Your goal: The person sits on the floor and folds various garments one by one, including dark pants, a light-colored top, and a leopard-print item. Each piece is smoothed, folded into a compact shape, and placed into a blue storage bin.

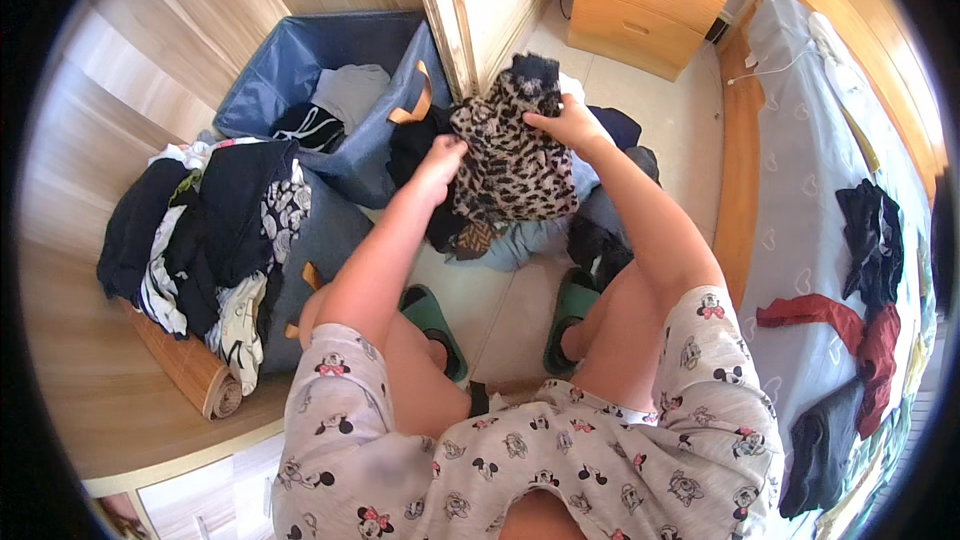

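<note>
A leopard-print garment (pixel 517 172) with a black band at its top end is spread between my two hands. My left hand (pixel 444 159) pinches its left edge. On the other side, my right hand (pixel 571 124) grips the upper right edge, thumb on top of the cloth. Under and around the garment lies a heap of clothes on the floor, with black cloth (pixel 412 142) at the left, light blue cloth (pixel 525 244) below and dark navy cloth (pixel 616 124) at the right. The heap's lower layers are hidden.
A blue fabric storage bin (pixel 390 139) holds some clothes. Left of me, piled clothes (pixel 240 217) cover another bin (pixel 330 217), beside a rolled mat (pixel 202 382). A wooden nightstand (pixel 637 15) stands ahead. Clothes, including a red garment (pixel 817 315), lie on the bed (pixel 780 240) at right.
</note>
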`<act>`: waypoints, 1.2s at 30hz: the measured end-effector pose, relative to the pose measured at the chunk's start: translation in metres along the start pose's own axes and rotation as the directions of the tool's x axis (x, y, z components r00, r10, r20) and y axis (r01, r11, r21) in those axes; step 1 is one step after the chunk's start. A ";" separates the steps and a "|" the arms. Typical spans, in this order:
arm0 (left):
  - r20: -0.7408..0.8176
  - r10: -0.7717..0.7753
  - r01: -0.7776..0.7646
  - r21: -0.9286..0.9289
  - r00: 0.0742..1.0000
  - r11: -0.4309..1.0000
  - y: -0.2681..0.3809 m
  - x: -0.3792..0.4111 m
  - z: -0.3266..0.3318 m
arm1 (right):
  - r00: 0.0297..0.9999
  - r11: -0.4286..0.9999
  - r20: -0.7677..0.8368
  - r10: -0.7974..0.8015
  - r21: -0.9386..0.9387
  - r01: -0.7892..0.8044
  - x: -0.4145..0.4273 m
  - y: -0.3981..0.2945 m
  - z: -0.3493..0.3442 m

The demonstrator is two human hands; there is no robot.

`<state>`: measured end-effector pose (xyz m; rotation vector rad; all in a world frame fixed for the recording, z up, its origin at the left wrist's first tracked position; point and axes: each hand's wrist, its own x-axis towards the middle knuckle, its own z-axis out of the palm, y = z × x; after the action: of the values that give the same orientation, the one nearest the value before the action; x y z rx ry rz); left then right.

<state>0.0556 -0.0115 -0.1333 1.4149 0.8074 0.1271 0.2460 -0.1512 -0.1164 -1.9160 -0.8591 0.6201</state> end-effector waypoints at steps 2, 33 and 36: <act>-0.118 -0.036 0.052 0.130 0.992 0.990 -0.054 0.039 -0.015 | 0.992 0.923 -0.118 -0.033 -0.384 -0.015 0.002 0.000 0.009; -0.155 -0.061 -0.029 -0.520 0.986 0.854 0.053 -0.071 0.015 | 0.926 0.261 0.353 -0.137 0.914 -0.310 -0.037 -0.128 -0.043; 0.100 0.042 0.033 -0.649 0.994 0.760 0.054 -0.085 0.010 | 0.941 0.163 0.289 -0.178 0.951 -0.261 -0.067 -0.152 -0.035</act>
<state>0.0195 -0.0546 -0.0497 0.7465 0.5820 0.3030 0.1814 -0.1706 0.0396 -0.5387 -0.3297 1.2058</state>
